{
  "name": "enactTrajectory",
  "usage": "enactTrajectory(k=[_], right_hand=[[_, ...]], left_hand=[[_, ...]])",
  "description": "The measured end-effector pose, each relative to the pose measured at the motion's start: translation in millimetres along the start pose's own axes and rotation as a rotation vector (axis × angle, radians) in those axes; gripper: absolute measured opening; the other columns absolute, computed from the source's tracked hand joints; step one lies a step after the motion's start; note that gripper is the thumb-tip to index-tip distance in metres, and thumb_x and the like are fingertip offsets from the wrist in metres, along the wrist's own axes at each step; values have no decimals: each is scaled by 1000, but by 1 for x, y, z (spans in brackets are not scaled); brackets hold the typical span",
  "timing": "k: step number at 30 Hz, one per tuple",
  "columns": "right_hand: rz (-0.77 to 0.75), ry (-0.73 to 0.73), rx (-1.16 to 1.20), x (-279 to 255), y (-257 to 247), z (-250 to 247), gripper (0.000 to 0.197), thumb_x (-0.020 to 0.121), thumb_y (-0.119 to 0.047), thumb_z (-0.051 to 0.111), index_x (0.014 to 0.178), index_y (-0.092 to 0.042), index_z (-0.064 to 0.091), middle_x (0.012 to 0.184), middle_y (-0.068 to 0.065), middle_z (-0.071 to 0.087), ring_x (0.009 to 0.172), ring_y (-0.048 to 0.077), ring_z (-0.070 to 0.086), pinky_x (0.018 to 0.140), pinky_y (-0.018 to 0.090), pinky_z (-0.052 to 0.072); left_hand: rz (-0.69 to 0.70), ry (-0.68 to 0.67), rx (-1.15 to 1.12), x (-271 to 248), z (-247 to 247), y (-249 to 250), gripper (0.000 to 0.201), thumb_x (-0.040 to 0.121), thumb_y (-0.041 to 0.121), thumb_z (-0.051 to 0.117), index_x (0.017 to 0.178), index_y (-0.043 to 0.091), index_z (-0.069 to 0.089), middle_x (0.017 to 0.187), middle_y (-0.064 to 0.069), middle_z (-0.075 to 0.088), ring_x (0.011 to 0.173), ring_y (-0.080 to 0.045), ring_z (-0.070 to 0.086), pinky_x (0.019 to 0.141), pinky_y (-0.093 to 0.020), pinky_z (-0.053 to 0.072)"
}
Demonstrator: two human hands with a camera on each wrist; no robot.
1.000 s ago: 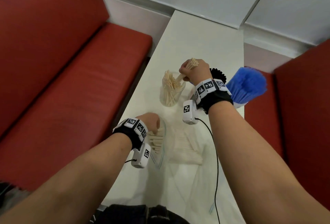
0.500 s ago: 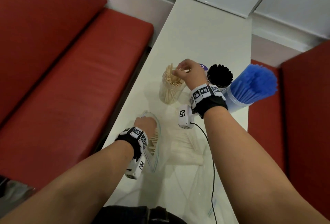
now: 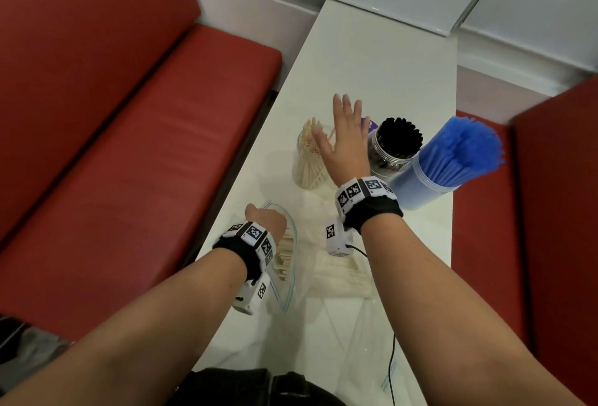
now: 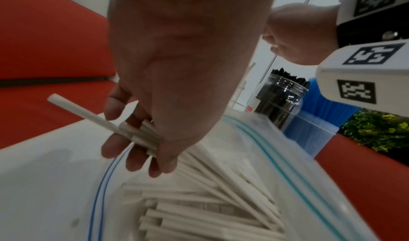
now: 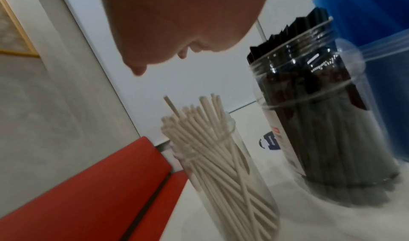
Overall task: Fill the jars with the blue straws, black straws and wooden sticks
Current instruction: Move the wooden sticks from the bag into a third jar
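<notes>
Three jars stand in a row on the white table (image 3: 382, 59). The left jar (image 3: 309, 166) (image 5: 223, 171) holds pale wooden sticks, the middle jar (image 3: 393, 150) (image 5: 321, 122) black straws, the right jar (image 3: 453, 159) blue straws. My right hand (image 3: 346, 133) hovers over the stick jar, flat, fingers spread, holding nothing. My left hand (image 3: 267, 222) (image 4: 141, 139) reaches into a clear zip bag (image 3: 288, 260) (image 4: 287, 166) of sticks and grips a small bundle of sticks (image 4: 137, 132) at the bag's mouth.
Red bench seats (image 3: 129, 146) flank the narrow table on both sides; another red seat (image 3: 550, 211) is at the right. Empty clear plastic bags (image 3: 352, 334) lie on the near table. A black cable (image 3: 393, 350) runs from the right wrist camera.
My right hand let the sticks drop into the jar and spread flat above it. My left hand stayed in the bag, closing on a bundle of sticks.
</notes>
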State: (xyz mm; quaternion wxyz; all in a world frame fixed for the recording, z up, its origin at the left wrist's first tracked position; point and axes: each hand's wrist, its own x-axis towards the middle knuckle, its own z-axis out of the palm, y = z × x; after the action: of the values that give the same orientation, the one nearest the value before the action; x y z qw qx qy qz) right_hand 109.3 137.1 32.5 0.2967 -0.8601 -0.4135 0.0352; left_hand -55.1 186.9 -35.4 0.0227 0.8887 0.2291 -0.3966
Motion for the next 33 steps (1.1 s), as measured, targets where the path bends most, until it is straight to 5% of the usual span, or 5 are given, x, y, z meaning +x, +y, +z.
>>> enactTrajectory(k=[6,12,18,25,33], right_hand=[[120,-191,539,-39,-36,-19,36,96,-1,44,121,-12,67,109,8,73,101,19,70,94,38,55],[37,-886,40,-89,-42,16,63,84,-6,72,142,-13,50,141,11,57,130,27,54,107,37,43],[-30,-791,-147,-112,-41,41,72,97,-42,62,158,-27,28,164,1,29,155,28,9,122,60,0],[123,-463,386,-112,-50,11,17,96,-23,65,83,-12,67,81,1,70,69,3,58,73,31,42],[105,-326,600,-105,-70,-21,33,97,-26,65,72,-4,60,58,0,62,51,7,55,63,21,46]], left_hand=[[-34,37,18,-20,-11,-8,34,96,7,37,117,17,62,104,2,59,115,-20,53,111,-56,16],[-67,123,-15,-54,-37,-13,29,97,25,42,117,25,63,117,4,61,120,-18,52,108,-57,16],[-83,171,-12,-93,-76,-10,23,96,30,42,102,23,64,114,0,62,126,-26,47,109,-53,21],[59,397,-57,-151,-133,-32,47,76,57,71,61,15,55,65,4,61,55,-16,55,55,-30,47],[371,823,-529,-169,-164,-39,59,92,70,32,86,28,74,85,12,72,82,-7,66,81,-34,52]])
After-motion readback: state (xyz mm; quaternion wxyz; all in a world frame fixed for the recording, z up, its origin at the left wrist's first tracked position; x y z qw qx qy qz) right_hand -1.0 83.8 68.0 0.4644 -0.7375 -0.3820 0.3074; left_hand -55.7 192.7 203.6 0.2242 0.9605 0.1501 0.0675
